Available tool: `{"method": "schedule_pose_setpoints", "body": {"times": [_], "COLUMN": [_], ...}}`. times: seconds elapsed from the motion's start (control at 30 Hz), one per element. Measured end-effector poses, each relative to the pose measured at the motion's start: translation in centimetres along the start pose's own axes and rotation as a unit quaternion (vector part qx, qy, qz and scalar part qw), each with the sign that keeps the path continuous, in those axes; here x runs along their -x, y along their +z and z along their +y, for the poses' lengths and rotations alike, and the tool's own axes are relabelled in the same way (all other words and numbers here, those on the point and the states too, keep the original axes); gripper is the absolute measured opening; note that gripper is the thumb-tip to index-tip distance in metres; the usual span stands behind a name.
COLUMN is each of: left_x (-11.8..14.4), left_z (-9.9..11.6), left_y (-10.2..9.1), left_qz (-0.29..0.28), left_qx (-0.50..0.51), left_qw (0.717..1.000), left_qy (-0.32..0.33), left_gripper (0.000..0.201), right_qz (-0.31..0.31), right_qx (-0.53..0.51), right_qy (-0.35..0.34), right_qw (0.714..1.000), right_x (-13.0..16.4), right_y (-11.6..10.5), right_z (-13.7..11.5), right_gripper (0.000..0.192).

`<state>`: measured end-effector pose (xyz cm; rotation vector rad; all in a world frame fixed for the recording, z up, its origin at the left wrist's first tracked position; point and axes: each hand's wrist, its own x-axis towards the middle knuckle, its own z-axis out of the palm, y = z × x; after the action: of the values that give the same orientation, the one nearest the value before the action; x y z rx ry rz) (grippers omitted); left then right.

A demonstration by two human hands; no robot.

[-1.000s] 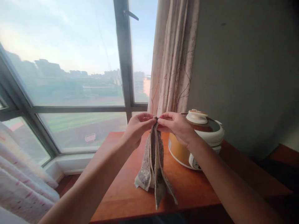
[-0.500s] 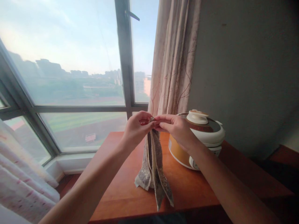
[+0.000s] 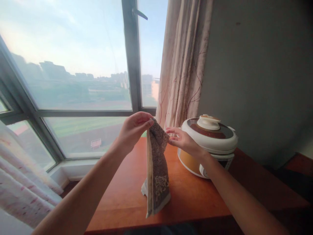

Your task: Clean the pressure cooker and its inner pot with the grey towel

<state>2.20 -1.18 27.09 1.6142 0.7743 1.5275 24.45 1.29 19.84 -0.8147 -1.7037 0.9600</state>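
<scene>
Since the earlier frame, both hands have parted. Left hand (image 3: 133, 129) pinches the top corner of the folded brown cloth (image 3: 156, 169), which hangs above the tabletop (image 3: 122, 202), just left of the rice cooker (image 3: 207, 143). Right hand (image 3: 182, 140), fingers loosely spread, touches the cloth's upper edge beside the cooker. Curtain (image 3: 183, 65) hangs behind the cooker.

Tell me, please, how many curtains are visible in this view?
2: a beige branch-patterned curtain hanging by the window behind the rice cooker, and a white pink-flecked curtain at lower left. Others may lie outside the frame.
</scene>
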Motion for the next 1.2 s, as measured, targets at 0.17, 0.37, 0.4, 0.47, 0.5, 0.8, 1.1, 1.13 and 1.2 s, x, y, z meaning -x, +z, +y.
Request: {"method": "schedule_pose_setpoints", "body": {"times": [0.17, 0.37, 0.4, 0.47, 0.5, 0.8, 1.1, 1.13, 1.2], "left_x": [-0.4, -1.2, -1.4, -1.8, -2.0, -2.9, -1.8, -1.8, -1.6], "left_z": [0.0, 0.8, 0.9, 0.9, 0.8, 0.2, 0.5, 0.5, 0.6], "left_y": [-1.0, -2.8, -3.2, -4.0, -4.3, -5.7, -3.5, -3.3, -3.1], "left_qz": [0.012, 0.067, 0.076, 0.085, 0.084, 0.071, 0.025, 0.026, 0.026], "left_qx": [-0.028, -0.136, -0.157, -0.178, -0.180, -0.164, -0.203, -0.216, -0.233], "left_qw": [0.999, 0.987, 0.983, 0.979, 0.978, 0.980, 0.968, 0.963, 0.956], "left_qy": [0.027, 0.057, 0.058, 0.060, 0.061, 0.090, 0.149, 0.160, 0.176], "left_gripper": [0.023, 0.019, 0.018, 0.018, 0.018, 0.021, 0.021, 0.019, 0.017], "right_qz": [-0.091, -0.027, -0.004, 0.031, 0.044, 0.154, 0.207, 0.214, 0.225], "right_qx": [0.031, 0.138, 0.161, 0.207, 0.224, 0.271, 0.343, 0.351, 0.359], "right_qy": [0.015, -0.019, -0.034, -0.062, -0.076, -0.196, -0.229, -0.231, -0.233], "right_qw": [0.995, 0.990, 0.986, 0.976, 0.971, 0.930, 0.887, 0.882, 0.875], "right_x": [0.3, -0.2, -0.4, -0.9, -1.1, -1.8, -2.1, -2.0, -1.7], "right_y": [0.0, -1.9, -2.3, -3.0, -3.2, -2.7, -3.1, -3.2, -3.3], "right_z": [0.4, -2.1, -2.8, -4.4, -5.2, -9.0, -8.4, -8.4, -8.3], "right_gripper": [0.047, 0.033, 0.032, 0.029, 0.026, 0.021, 0.017, 0.016, 0.016]}}
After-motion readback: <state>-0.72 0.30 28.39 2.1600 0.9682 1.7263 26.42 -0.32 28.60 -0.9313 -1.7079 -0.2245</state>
